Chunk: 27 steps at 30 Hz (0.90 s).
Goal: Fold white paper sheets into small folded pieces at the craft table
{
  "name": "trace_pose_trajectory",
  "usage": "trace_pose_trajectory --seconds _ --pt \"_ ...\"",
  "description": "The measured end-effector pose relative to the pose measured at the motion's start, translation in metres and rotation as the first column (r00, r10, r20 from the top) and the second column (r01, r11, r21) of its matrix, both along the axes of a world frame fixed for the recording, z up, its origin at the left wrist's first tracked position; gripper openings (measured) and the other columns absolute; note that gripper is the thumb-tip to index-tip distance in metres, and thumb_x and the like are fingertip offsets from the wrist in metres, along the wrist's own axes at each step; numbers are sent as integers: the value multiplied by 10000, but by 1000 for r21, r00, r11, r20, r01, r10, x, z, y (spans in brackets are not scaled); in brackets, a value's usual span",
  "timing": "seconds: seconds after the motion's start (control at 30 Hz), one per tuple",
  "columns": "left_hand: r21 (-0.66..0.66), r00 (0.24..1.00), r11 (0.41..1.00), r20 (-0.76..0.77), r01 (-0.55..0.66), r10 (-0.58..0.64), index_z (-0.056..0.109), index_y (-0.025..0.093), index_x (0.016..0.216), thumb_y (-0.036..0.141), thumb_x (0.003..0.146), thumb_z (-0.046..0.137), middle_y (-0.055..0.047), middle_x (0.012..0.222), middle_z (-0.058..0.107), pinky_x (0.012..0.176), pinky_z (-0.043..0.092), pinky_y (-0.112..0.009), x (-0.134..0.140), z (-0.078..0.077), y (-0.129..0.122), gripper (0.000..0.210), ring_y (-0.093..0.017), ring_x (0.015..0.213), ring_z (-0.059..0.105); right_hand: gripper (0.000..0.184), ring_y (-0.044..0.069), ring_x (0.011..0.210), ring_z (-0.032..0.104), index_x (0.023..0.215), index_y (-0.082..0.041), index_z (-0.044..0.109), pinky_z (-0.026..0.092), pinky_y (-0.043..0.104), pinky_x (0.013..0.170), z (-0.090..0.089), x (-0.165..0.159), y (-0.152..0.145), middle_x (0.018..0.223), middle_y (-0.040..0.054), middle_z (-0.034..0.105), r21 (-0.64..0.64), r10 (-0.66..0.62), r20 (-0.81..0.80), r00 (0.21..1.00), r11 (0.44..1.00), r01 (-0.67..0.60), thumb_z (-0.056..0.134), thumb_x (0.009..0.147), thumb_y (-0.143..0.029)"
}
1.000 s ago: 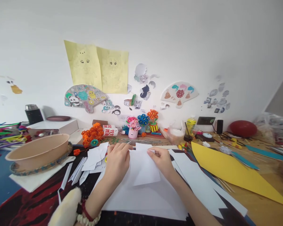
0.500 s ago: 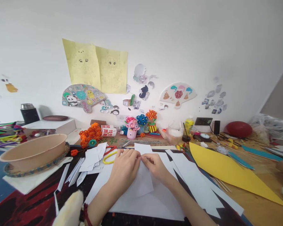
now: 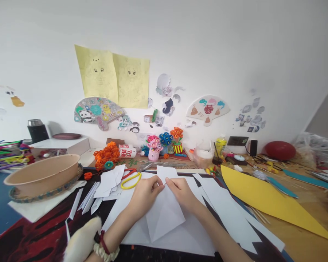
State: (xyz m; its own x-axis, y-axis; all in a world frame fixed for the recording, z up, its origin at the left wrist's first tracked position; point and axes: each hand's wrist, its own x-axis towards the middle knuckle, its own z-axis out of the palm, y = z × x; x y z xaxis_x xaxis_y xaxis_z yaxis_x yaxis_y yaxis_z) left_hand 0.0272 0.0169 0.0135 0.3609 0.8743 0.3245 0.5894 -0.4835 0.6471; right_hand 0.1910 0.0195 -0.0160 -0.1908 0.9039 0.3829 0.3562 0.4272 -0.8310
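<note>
Two hands: we bring our left hand (image 3: 145, 193) and our right hand (image 3: 182, 192) together, fingertips almost meeting, above the middle of the mat (image 3: 30, 238).
Left grip: narrow, our thumb and curled fingers pinching the upper part of a creased white paper (image 3: 168, 216).
Right grip: also narrow, thumb against bent fingers on that same paper; our knuckles hide the exact pinch.
Creased paper: it slopes down from our fingers toward the mat's near edge, a corner pointing at us and fold lines showing, above large white sheets (image 3: 200, 242).
Left wrist: we wear a dark red band (image 3: 104, 243) and a cream scrunchie (image 3: 109, 254); a fluffy cream thing (image 3: 83, 238) lies just beside them.
Scissors: this pair (image 3: 128, 188), with one yellow and one red handle loop, lies just beyond our left hand.
Paper scraps: small white pieces (image 3: 110, 182) overlap left of the scissors, with folded strips (image 3: 88, 199) nearer the mat's left edge.
Mat's right side: long white offcuts (image 3: 232, 213) with jagged ends.
Wooden table (image 3: 303, 242): a yellow sheet (image 3: 265, 202) slants toward its right edge.
Table's far edge: we see orange flowers (image 3: 107, 156) and three small flower pots.
Mat's left edge: a beige basin (image 3: 46, 178).
</note>
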Motion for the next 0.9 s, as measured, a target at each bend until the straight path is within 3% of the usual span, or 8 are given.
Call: trace_pose_trajectory --seconds 0.1,0.23,0.3,0.57,0.9 --pt "-1 1000 1000 22 -8 8 602 181 700 296 792 521 28 523 536 532 309 -239 -1 -1 2 168 -143 525 502 494 96 523 245 530 -197 284 187 248 480 3 1 0 543 -44 241 -5 2 4 1000 1000 -2 432 878 -514" --pt "7 998 1000 51 -30 30 615 181 709 313 795 518 10 566 586 544 335 -239 -1 -1 3 185 -149 554 534 397 132 602 457 645 -158 565 351 235 554 5 4 2 625 -3 513 -50 117 -65 991 991 -120 535 832 -507" --pt "27 995 999 88 -38 36 623 185 723 303 783 525 -4 638 630 565 362 -242 0 0 2 165 -155 601 558 371 155 654 524 736 -152 627 401 247 596 3 5 3 699 21 595 -69 151 -97 984 985 -158 548 830 -501" --pt "-66 963 993 246 -96 110 635 170 711 322 733 555 -25 689 668 582 418 -251 0 -2 6 173 -169 624 591 348 160 656 560 709 -150 621 421 246 594 1 5 4 694 17 616 -96 108 -94 990 989 -117 559 831 -470" --pt "-185 921 982 377 -28 97 661 138 711 338 701 582 -40 688 659 612 432 -263 4 -9 8 215 -178 668 591 330 153 656 535 722 -151 619 393 239 579 2 3 2 705 16 602 -110 114 -120 986 986 -127 560 837 -454"
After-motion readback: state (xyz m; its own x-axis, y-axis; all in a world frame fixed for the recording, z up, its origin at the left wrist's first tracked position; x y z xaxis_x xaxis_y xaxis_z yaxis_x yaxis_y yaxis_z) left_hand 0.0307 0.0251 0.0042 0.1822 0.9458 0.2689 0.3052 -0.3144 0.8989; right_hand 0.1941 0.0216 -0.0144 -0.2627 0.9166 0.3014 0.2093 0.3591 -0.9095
